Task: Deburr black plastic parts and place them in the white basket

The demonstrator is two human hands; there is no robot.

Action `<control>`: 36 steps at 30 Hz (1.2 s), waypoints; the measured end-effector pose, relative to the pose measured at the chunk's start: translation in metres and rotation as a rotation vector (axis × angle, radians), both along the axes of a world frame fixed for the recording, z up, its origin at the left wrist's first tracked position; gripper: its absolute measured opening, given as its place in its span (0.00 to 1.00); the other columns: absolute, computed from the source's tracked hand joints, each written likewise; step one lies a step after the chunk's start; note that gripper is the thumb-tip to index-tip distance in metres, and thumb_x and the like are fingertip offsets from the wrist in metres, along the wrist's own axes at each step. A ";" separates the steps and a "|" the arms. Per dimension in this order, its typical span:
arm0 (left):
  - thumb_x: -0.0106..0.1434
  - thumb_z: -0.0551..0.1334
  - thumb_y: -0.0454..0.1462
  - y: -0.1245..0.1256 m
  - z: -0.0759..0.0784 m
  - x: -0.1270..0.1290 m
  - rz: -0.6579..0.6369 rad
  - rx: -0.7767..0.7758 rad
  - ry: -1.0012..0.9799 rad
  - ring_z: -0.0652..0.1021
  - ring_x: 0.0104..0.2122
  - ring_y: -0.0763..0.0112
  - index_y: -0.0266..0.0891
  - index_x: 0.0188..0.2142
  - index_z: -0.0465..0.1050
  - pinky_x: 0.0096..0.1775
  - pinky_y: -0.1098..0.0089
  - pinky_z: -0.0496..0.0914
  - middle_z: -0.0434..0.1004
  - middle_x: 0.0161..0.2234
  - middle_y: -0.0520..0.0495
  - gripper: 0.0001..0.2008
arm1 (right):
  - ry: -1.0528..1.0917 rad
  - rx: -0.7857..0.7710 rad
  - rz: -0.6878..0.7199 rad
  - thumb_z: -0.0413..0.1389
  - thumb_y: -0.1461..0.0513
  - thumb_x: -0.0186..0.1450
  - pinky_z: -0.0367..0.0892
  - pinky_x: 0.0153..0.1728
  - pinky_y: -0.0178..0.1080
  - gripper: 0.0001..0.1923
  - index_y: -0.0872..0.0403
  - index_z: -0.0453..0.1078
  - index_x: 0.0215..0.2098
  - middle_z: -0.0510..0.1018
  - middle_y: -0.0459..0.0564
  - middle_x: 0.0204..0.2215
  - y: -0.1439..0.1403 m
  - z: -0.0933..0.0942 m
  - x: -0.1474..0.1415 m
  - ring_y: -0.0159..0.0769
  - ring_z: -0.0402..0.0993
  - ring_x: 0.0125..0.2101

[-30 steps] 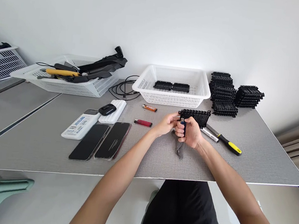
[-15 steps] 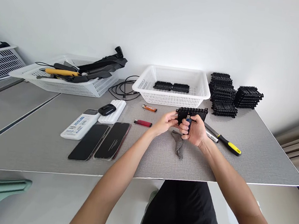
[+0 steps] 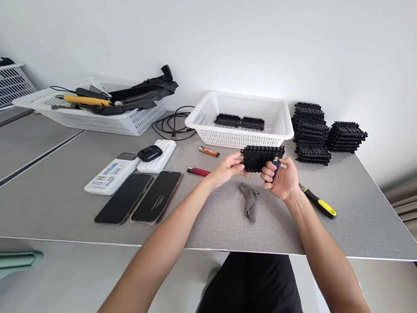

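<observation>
Holding a black ribbed plastic part (image 3: 260, 157) above the bench (image 3: 366, 225), just in front of the white basket (image 3: 241, 114) at the far edge; the part is lifted clear of the surface. Left hand (image 3: 227, 168) pinches its left end between thumb and fingers. Right hand (image 3: 281, 177) is closed around a blue lighter (image 3: 276, 163), upright, its top against the right end of the part. Hands are close together, joined only through the part.

Directly below the hands: a crumpled grey cloth (image 3: 249, 200), lying loose, untouched. Right of the right wrist: a yellow-handled tool (image 3: 318, 204), its front end hidden behind the hand. Left of the left hand: a red lighter (image 3: 196, 172) and, farther back, an orange lighter (image 3: 209, 151), both flat on the bench, apart from each other.

Inside the white basket: two black parts (image 3: 239, 122) side by side. Far right corner: stacks of black parts (image 3: 326, 132), several piles, touching one another.

Left half of the bench: two phones (image 3: 139, 197) face up, side by side; a white remote (image 3: 110, 175); a white power bank (image 3: 159, 153) with a black mouse-like object (image 3: 149, 153) on it. Coiled black cable (image 3: 172, 122) between the two baskets. Second white basket (image 3: 85, 112) at the far left holds black parts and a yellow-handled item
</observation>
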State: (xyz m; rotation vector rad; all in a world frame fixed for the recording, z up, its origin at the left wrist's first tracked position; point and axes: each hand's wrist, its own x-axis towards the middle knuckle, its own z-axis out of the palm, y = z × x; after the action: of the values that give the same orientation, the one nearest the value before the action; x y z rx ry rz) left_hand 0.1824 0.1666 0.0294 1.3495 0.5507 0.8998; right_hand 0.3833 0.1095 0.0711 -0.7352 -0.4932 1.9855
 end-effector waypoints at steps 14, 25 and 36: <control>0.57 0.69 0.40 0.000 0.000 0.002 0.006 0.006 0.009 0.78 0.40 0.62 0.39 0.56 0.69 0.43 0.60 0.75 0.78 0.46 0.39 0.28 | -0.034 -0.002 0.036 0.44 0.53 0.58 0.42 0.16 0.31 0.12 0.50 0.47 0.24 0.47 0.40 0.21 0.000 -0.004 -0.006 0.30 0.43 0.19; 0.59 0.64 0.36 -0.007 -0.003 0.013 -0.026 0.030 0.083 0.78 0.46 0.61 0.38 0.58 0.67 0.50 0.58 0.70 0.78 0.48 0.39 0.26 | -0.058 0.031 0.158 0.45 0.53 0.58 0.41 0.15 0.29 0.12 0.51 0.49 0.24 0.50 0.41 0.21 -0.005 -0.013 -0.027 0.29 0.43 0.19; 0.58 0.63 0.34 -0.011 -0.001 0.016 0.017 -0.026 0.069 0.79 0.41 0.64 0.39 0.56 0.68 0.47 0.61 0.72 0.80 0.43 0.42 0.25 | -0.106 0.140 0.252 0.50 0.46 0.62 0.43 0.15 0.29 0.19 0.52 0.55 0.26 0.55 0.42 0.22 -0.008 -0.006 -0.027 0.28 0.48 0.20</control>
State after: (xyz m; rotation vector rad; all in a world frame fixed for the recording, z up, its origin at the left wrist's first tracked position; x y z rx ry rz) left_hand 0.1981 0.1558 0.0284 1.3580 0.6251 0.8597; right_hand 0.3561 0.1016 0.0647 -0.7213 -0.8139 2.1251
